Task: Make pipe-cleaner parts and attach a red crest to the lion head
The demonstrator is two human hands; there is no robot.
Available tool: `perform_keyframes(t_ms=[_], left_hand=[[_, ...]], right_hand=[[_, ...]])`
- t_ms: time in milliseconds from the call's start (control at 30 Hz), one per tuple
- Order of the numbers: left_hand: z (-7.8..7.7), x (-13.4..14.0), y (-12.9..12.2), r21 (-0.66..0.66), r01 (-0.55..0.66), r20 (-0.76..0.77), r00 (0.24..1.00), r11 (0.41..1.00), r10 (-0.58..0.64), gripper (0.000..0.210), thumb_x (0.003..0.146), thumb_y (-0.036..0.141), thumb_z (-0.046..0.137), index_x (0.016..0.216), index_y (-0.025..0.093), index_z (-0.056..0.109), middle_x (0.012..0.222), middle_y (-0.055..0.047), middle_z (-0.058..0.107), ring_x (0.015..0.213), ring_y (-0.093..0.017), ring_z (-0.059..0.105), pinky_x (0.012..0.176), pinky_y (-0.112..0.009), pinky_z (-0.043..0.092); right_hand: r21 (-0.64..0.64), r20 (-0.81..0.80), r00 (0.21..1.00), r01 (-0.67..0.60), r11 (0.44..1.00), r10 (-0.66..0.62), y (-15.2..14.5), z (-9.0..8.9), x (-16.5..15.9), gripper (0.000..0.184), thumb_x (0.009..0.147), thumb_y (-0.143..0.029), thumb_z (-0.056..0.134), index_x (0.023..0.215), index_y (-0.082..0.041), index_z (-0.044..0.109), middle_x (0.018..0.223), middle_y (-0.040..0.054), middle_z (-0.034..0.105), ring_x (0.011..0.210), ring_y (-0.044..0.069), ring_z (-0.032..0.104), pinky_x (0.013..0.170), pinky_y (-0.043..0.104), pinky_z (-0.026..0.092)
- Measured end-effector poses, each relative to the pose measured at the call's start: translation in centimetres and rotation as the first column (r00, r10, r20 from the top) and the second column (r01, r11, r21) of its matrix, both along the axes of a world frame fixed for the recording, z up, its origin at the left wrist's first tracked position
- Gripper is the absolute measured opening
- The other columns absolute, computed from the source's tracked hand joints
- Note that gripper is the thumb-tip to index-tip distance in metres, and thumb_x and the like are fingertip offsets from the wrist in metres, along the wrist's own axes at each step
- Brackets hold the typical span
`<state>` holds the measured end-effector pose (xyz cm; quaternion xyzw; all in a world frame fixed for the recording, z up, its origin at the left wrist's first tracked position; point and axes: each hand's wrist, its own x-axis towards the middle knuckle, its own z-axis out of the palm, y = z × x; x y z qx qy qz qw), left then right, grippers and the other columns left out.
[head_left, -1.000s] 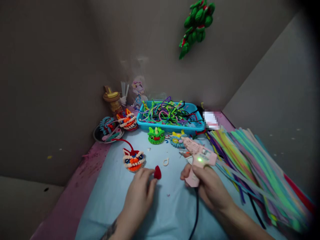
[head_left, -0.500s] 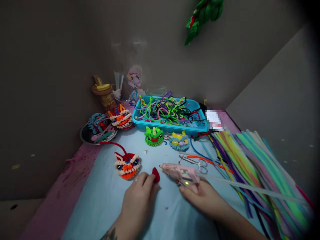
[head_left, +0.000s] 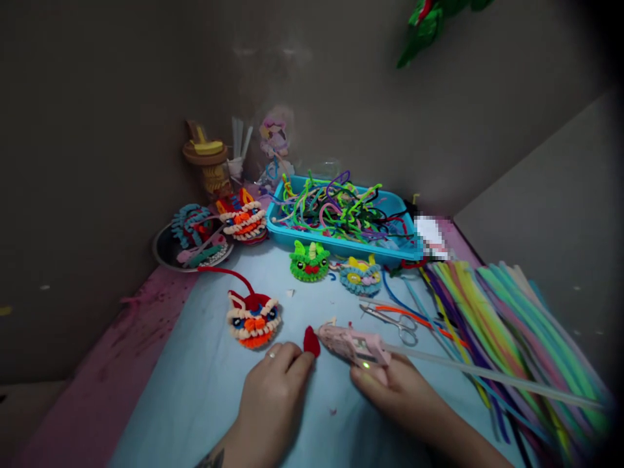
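My left hand (head_left: 277,383) pinches a small red fuzzy teardrop-shaped piece (head_left: 311,343) between thumb and forefinger, low over the blue cloth. Wrapped in my right hand (head_left: 394,383) is a pale pink glue gun (head_left: 355,344), with a lit green light and a long clear glue stick (head_left: 492,375) sticking out behind. Its nozzle is right beside the red piece; whether they touch I cannot tell. Just beyond my left hand lies a red, cream and orange lion head (head_left: 254,320) of pipe cleaner, with a red strand trailing from it.
Scissors (head_left: 397,320) lie beyond the glue gun, with bundled pipe cleaners (head_left: 517,338) on the right. A blue tray (head_left: 341,239) of tangled pipe cleaners stands behind a green head (head_left: 309,263) and a blue-yellow head (head_left: 361,278). A metal bowl (head_left: 158,250) sits at left.
The glue gun's nozzle has come closer to the red piece, whose position between my left fingers looks much the same. The view has shifted, so the whole scene sits slightly differently.
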<state>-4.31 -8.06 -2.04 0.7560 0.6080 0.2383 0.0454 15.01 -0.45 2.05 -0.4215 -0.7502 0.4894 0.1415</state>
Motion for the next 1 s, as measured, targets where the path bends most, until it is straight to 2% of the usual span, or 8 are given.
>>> perform_keyframes(t_ms=[100,367,700,1000], left_hand=[[-0.13,0.07,0.01,-0.036,-0.004,0.005,1.0,0.999,0.004,0.018,0.088,0.015,0.046,0.096,0.021,0.06,0.081,-0.002,0.06,0.07,-0.017,0.056,0.06,-0.028,0.047],[0.01,0.1,0.08,-0.109,-0.019,0.009,1.0,0.994,0.02,0.018,0.088,0.015,0.047,0.096,0.022,0.062,0.083,-0.002,0.061,0.073,-0.017,0.056,0.064,-0.029,0.048],[-0.2,0.06,0.07,-0.118,-0.023,0.02,0.999,0.993,0.026,0.02,0.088,0.014,0.046,0.097,0.022,0.062,0.084,-0.002,0.061,0.073,-0.016,0.057,0.064,-0.028,0.048],[-0.13,0.1,0.24,-0.12,-0.046,-0.012,0.999,0.992,0.045,0.017,0.087,0.015,0.048,0.094,0.023,0.062,0.081,-0.002,0.06,0.07,-0.017,0.056,0.062,-0.028,0.046]], right_hand=[[0.016,0.0,1.0,-0.016,1.0,0.016,-0.09,-0.44,0.19,0.051,0.082,-0.019,0.051,0.132,-0.024,0.049,0.134,0.0045,0.053,0.124,0.024,0.048,0.107,0.04,0.036],[0.03,0.041,0.999,-0.021,0.999,0.02,-0.28,-0.67,0.34,0.05,0.083,-0.021,0.05,0.133,-0.021,0.049,0.135,0.0062,0.051,0.128,0.026,0.042,0.109,0.043,0.032],[0.066,0.052,0.999,0.002,0.998,-0.005,-0.33,-0.57,0.36,0.049,0.081,-0.02,0.052,0.13,-0.021,0.053,0.131,0.0064,0.055,0.125,0.027,0.047,0.106,0.042,0.036],[0.041,0.048,0.999,-0.015,0.999,0.013,-0.42,0.18,0.8,0.049,0.08,-0.02,0.052,0.13,-0.022,0.054,0.13,0.0051,0.056,0.12,0.026,0.052,0.105,0.038,0.038]])
